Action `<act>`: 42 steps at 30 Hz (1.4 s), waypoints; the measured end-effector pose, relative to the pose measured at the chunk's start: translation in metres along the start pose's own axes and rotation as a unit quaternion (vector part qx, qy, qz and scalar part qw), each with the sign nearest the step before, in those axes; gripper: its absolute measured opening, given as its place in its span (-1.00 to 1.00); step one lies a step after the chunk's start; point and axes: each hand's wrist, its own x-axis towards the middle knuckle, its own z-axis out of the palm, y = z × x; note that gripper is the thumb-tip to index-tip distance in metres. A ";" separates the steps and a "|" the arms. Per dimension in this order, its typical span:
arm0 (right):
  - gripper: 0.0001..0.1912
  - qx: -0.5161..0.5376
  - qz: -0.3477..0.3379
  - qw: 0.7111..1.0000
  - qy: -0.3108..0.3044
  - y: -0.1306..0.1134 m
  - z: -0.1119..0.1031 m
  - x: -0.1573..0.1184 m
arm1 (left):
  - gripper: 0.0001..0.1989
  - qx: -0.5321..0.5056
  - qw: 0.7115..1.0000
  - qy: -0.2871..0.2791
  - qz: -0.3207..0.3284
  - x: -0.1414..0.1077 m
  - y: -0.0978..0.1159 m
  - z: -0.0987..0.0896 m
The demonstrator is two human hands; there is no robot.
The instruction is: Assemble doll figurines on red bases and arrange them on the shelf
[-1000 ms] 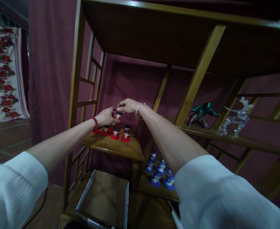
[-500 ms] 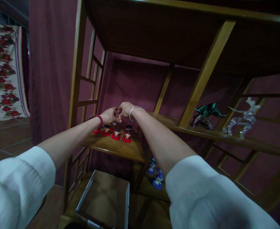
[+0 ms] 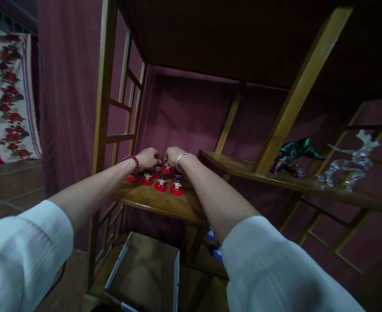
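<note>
The left hand (image 3: 148, 158) and right hand (image 3: 174, 156) curve close over glossy figurines (image 3: 162, 181) on red discs, atop a polished wooden shelf (image 3: 158, 206); whether either grip holds one, I can't tell.

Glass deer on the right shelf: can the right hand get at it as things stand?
Probably not directly: the right hand is at the red-based figurines, and a wooden shelf post stands between it and the glass deer.

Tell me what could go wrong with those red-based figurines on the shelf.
The figurines stand close together, so the left hand or right hand could knock over a neighbour. One that topples might roll off the wooden shelf and fall, possibly missing the open box below.
</note>
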 end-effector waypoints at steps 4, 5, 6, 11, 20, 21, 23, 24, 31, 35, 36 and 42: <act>-0.61 0.011 0.018 1.000 -0.002 -0.001 0.006 0.000 | -0.78 0.018 1.000 0.000 0.011 -0.001 -0.001 0.001; -0.60 0.015 0.023 1.000 -0.005 -0.001 0.007 0.000 | -0.77 0.018 1.000 -0.001 0.013 -0.002 -0.001 0.001; -0.59 0.017 0.026 0.999 -0.007 -0.002 0.008 0.000 | -0.77 0.016 1.000 -0.004 0.014 -0.003 -0.001 0.001; -0.60 0.014 0.023 0.999 -0.022 -0.003 0.014 0.000 | -0.78 0.008 1.000 -0.020 0.005 -0.005 0.001 0.003; -0.61 0.011 0.014 0.999 -0.036 0.003 0.026 0.005 | -0.74 0.020 1.000 -0.003 0.001 -0.003 -0.004 -0.001; -0.62 0.010 0.016 0.999 -0.037 0.003 0.026 0.005 | -0.74 0.024 1.000 0.000 -0.002 -0.003 -0.005 -0.002; -0.62 0.012 0.023 0.999 -0.040 0.002 0.025 0.003 | -0.73 0.034 0.999 0.003 -0.014 -0.004 -0.006 -0.005; -0.62 0.014 0.026 0.999 -0.040 0.002 0.025 0.002 | -0.72 0.039 0.999 0.001 -0.021 -0.004 -0.007 -0.007; -0.59 0.011 0.030 0.998 -0.045 -0.001 0.029 0.005 | -0.64 0.093 0.994 -0.026 -0.060 -0.005 -0.014 -0.014; -0.59 0.009 0.026 0.998 -0.060 -0.001 0.029 0.006 | -0.61 0.136 0.987 -0.047 -0.068 -0.003 -0.017 -0.016; -0.58 0.009 0.026 0.998 -0.062 -0.001 0.028 0.006 | -0.61 0.144 0.986 -0.047 -0.070 -0.002 -0.017 -0.017; -0.48 0.009 0.037 0.997 -0.067 0.002 0.024 -0.001 | -0.58 0.160 0.984 -0.037 -0.065 0.009 -0.025 -0.020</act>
